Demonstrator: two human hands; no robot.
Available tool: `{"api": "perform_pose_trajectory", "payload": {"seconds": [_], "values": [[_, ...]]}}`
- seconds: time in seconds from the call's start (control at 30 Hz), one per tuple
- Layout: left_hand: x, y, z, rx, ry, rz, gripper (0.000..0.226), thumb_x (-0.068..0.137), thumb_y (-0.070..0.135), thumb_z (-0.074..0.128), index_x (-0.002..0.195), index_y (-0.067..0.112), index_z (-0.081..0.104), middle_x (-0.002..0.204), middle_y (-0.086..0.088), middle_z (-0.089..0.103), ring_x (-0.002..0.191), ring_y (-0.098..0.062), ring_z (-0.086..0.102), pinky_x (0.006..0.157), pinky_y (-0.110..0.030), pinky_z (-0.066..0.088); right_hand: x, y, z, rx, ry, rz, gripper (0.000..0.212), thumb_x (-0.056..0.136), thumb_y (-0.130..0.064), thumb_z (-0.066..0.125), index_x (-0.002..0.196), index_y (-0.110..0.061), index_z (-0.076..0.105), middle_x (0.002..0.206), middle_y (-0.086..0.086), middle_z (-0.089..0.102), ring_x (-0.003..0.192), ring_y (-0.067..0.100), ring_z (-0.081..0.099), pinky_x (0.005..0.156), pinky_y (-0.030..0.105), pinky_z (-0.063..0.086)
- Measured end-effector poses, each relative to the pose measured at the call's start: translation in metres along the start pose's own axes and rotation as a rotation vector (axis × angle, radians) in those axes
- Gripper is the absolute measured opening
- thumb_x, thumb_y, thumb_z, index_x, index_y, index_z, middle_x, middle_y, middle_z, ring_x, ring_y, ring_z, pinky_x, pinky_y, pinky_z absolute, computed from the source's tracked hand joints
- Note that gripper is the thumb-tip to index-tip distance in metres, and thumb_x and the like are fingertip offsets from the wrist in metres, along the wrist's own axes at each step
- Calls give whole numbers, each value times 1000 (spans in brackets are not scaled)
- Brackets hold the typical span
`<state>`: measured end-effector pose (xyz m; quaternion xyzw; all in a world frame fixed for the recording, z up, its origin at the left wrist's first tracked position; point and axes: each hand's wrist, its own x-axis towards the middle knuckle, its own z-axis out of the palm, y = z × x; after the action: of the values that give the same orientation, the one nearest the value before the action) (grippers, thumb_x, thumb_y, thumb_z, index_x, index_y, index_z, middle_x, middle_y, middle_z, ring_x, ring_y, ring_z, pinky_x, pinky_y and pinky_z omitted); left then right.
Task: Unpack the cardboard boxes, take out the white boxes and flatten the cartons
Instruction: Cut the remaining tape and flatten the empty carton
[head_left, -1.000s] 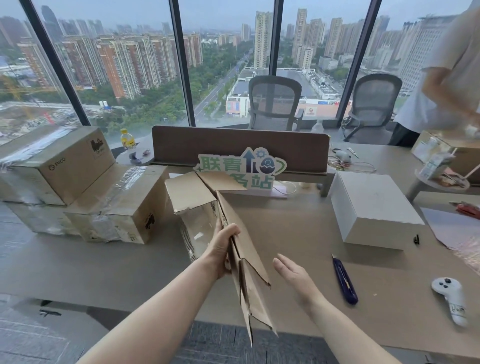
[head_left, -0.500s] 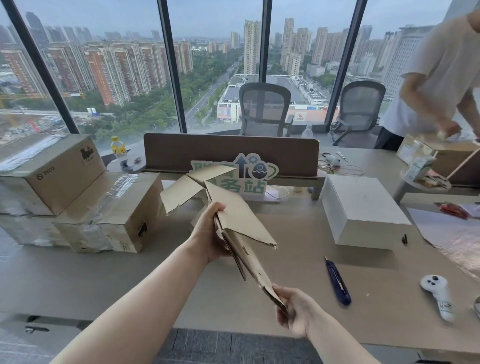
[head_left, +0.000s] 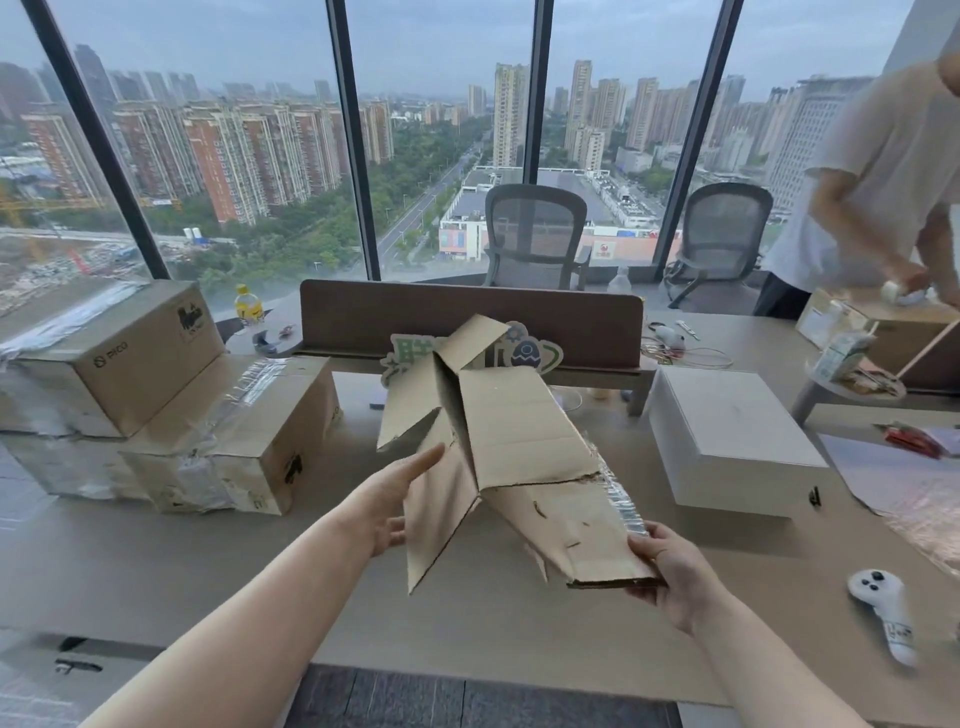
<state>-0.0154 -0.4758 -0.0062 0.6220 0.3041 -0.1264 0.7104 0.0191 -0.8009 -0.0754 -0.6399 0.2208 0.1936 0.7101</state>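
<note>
Sealed boxes (head_left: 156, 395): three taped cardboard boxes are stacked at the far left of the table (head_left: 156, 571); none looks opened, so most of the unpacking seems left to do.
Left hand (head_left: 400, 499): fingers straight and relaxed, lying flat against the left panel of the carton, gripping nothing.
Carton (head_left: 509, 457): held above the middle of the table, emptied and mostly collapsed, flaps splayed; flattening looks nearly done.
Right hand (head_left: 670, 571): pinches the carton's near corner, thumb on top, fingers under.
White box (head_left: 727, 436): already out, resting on the table to the right, well apart from the carton.
Hard to tell: the lowest sealed box is cut off at the left edge; the sign behind the carton is mostly hidden; a second person at far right is blurred.
</note>
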Motion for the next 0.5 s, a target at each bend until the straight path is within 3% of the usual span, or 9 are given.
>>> {"api": "perform_pose_trajectory", "payload": {"seconds": [0.17,0.33,0.43,0.5], "values": [[2,-10,-23,-35,24,-28,97,54,79,68,132,22,56,133,-12,53,106,-28,61,80,-38,53,5,-9,-17,-30,51,-62,26,98,-4,51,122,-14,54,95,7,65,71,23,59,42,27,51],[11,-22,-35,-54,30,-62,88,68,77,64,130,15,54,128,-15,57,113,-26,60,101,-41,47,4,-12,-19,-36,62,-126,21,98,-1,49,112,-17,53,92,4,64,67,21,58,38,25,48],[14,-28,-45,-87,92,-60,81,74,73,63,125,10,56,117,-13,61,92,-25,66,84,-39,55,6,-16,-21,-33,61,-179,19,98,3,49,98,-15,55,85,3,64,54,14,61,37,24,47],[22,-35,-53,-97,140,-46,85,71,73,66,126,9,57,121,-10,59,94,-26,66,80,-41,57,9,-14,-23,-66,64,-213,18,95,4,51,107,-8,58,89,6,68,58,16,65,45,27,52]]}}
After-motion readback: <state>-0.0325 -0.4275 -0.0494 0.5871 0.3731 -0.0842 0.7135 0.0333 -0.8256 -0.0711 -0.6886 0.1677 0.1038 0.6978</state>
